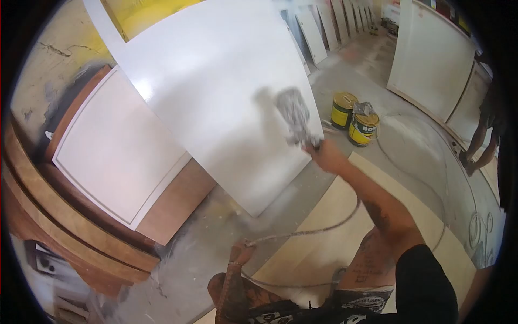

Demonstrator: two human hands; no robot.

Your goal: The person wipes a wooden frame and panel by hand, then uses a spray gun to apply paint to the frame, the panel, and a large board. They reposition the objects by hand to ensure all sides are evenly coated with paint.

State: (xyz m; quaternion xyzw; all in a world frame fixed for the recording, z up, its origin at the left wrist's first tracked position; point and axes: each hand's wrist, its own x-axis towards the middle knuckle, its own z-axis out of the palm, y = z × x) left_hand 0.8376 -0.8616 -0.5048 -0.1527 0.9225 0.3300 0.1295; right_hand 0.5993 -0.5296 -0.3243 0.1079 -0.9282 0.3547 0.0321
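My right hand point(328, 156) is wrapped round the handle of a paint-smeared spray gun point(294, 110), held up in front of a large white panel point(216, 81). The gun's cup and body are blurred, and a soft shadow falls on the panel to its left. From the gun hand a thin air hose point(302, 232) loops down and across to the left. My left hand point(241, 252), low in the view near my knee, is closed round this hose. The panel's face looks glossy at the upper left.
Two yellow and dark paint cans point(364, 129) stand right of the panel. A pale wooden board point(324, 216) lies on the floor below. Curved brown wooden parts point(70, 227) and a white-faced arched panel point(118, 151) lean left. Another person's hand point(472, 164) shows far right, beside white panels point(431, 59).
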